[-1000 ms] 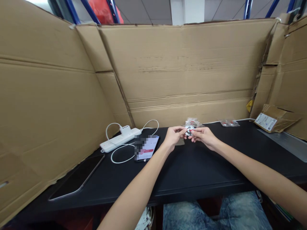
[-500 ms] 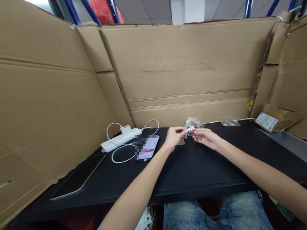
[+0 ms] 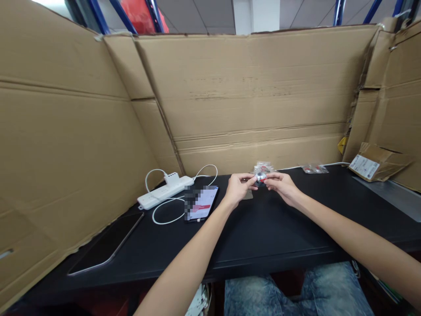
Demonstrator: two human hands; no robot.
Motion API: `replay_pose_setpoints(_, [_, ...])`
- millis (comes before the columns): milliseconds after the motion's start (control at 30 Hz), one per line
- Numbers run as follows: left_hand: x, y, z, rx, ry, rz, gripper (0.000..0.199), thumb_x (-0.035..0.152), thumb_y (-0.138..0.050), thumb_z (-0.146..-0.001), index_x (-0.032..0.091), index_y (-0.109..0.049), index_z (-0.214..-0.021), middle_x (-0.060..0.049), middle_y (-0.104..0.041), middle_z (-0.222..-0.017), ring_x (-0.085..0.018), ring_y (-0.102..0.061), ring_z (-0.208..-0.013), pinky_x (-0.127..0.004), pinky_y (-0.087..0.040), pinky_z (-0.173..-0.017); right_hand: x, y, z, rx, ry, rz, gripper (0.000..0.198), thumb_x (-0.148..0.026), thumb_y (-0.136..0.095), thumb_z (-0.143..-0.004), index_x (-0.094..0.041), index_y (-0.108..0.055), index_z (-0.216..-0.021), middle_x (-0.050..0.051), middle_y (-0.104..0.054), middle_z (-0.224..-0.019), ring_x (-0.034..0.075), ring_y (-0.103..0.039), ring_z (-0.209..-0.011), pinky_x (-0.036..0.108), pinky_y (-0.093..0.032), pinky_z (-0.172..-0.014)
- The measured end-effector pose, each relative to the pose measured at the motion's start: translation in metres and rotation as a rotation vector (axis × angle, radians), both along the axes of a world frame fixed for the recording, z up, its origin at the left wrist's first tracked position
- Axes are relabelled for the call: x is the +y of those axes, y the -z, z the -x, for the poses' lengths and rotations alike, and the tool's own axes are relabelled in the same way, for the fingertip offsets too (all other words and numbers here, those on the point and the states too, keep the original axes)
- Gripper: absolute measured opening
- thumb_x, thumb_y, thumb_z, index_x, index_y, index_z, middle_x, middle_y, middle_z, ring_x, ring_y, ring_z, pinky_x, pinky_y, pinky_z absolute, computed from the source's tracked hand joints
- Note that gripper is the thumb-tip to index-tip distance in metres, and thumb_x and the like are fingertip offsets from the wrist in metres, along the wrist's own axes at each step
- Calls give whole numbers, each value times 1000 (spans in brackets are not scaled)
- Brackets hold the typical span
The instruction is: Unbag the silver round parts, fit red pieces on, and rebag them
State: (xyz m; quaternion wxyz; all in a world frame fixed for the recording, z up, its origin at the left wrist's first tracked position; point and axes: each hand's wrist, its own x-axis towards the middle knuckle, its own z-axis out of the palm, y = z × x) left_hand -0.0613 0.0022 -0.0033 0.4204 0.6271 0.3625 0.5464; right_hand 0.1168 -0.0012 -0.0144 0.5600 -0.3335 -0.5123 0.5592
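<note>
Above the back half of the black table, both hands hold a small round silvery piece with a red part (image 3: 261,176); its exact kind is too small to make out. My left hand (image 3: 237,189) pinches its left edge between thumb and fingers. On the other side, my right hand (image 3: 283,188) grips it near the red part, the fingertips partly covering it. Just behind the piece lie clear plastic packets (image 3: 263,166). A small flat greyish-brown piece (image 3: 247,195) rests on the table beside my left fingers.
Cardboard walls (image 3: 250,87) enclose the black table (image 3: 256,237). To the left are a phone (image 3: 205,204), a white power strip (image 3: 167,192) with cables and a dark tablet (image 3: 108,243). Further right lie small clear packets (image 3: 314,168) and an opened cardboard package (image 3: 378,162).
My right fingers have come up and closed over the right side of the round piece, which has tilted and shows a more domed face. My left hand has hardly moved.
</note>
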Motion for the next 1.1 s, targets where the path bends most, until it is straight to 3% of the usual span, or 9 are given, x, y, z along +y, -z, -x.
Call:
replay_pose_setpoints(200, [1, 1, 2, 37, 7, 3, 38, 42, -79, -68, 7, -74, -83, -12, -73, -82, -20, -70, -61, -35, -61, -65, -2, -2, -2, 20, -122, 124, 21, -23, -82, -64, -14, -70, -78, 2, -63, -66, 10, -56, -58, 25, -44, -57])
replay_pose_setpoints(533, [0, 2, 2, 63, 74, -23, 39, 44, -78, -68, 9, -74, -84, -11, -73, -79, -21, -70, -62, -33, -60, -64, -2, -6, -7, 166, -321, 285, 17, -12, -81, -64, -13, -67, -74, 3, -64, -66, 12, -57, -65, 27, -46, -62])
replay_pose_setpoints(1100, [-3, 0, 1, 105, 101, -21, 43, 47, -78, -67, 8, -74, -85, -13, -73, -81, -21, -69, -61, -35, -60, -63, 2, 2, -6, 82, -130, 94, 32, -13, -80, -59, -19, -73, -89, 3, -71, -82, 11, -60, -67, 24, -44, -59])
